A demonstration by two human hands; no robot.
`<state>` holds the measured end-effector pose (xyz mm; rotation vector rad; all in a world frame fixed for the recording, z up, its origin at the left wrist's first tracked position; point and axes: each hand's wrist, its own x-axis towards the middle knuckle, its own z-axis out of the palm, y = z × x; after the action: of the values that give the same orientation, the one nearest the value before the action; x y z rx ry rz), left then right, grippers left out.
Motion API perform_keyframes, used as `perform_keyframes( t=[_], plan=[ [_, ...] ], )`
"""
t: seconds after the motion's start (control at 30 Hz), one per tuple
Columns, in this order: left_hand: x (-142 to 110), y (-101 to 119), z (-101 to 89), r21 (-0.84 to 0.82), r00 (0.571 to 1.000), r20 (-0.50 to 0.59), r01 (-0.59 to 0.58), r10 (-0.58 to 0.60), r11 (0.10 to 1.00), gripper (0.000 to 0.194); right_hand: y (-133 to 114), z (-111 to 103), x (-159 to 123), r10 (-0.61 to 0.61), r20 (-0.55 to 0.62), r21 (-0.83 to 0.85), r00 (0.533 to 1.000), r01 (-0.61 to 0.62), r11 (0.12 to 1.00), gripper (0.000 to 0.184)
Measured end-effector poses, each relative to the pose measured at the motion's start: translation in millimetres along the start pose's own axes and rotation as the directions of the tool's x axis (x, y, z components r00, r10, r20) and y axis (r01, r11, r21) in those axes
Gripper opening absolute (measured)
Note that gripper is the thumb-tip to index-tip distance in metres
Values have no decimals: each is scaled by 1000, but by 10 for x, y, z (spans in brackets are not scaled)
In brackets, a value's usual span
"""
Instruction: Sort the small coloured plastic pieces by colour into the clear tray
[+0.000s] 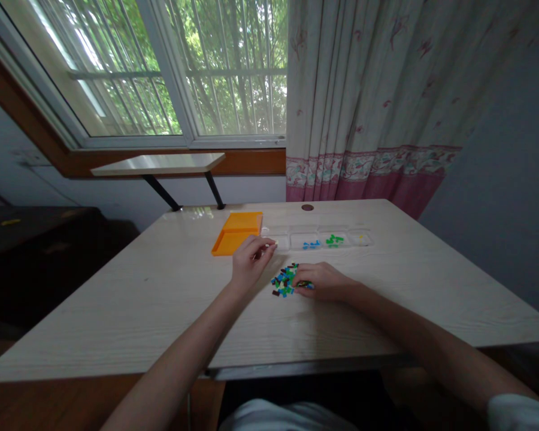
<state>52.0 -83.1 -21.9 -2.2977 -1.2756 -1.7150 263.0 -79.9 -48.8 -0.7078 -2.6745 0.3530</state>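
Note:
Small blue, green, dark brown and pale building-block pieces lie in a loose pile on the table. My right hand rests at the pile's right side, fingers curled down among the pieces; what they grip is hidden. My left hand is closed in a pinch at the left end of a clear compartment tray. A tiny pale spot shows at its fingertips, too small to name. Inside the tray, blue pieces, green pieces and a little yellow sit in separate compartments.
An orange open case lies left of the tray, partly behind my left hand. A raised shelf on black legs stands at the table's back left. Behind the pale wooden table are a barred window and a curtain.

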Motion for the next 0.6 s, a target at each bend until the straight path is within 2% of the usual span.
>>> perform_keyframes(
  t=[0.33, 0.6],
  plan=[
    [-12, -41, 28, 1, 999, -7, -47, 47, 999, 6, -27, -37, -4, 3, 58, -16, 998, -2, 1000, 18],
    [-17, -27, 26, -3, 1000, 7, -8, 8, 1000, 9, 0, -6, -4, -2, 44, -27, 999, 3, 1000, 18]
  ],
)
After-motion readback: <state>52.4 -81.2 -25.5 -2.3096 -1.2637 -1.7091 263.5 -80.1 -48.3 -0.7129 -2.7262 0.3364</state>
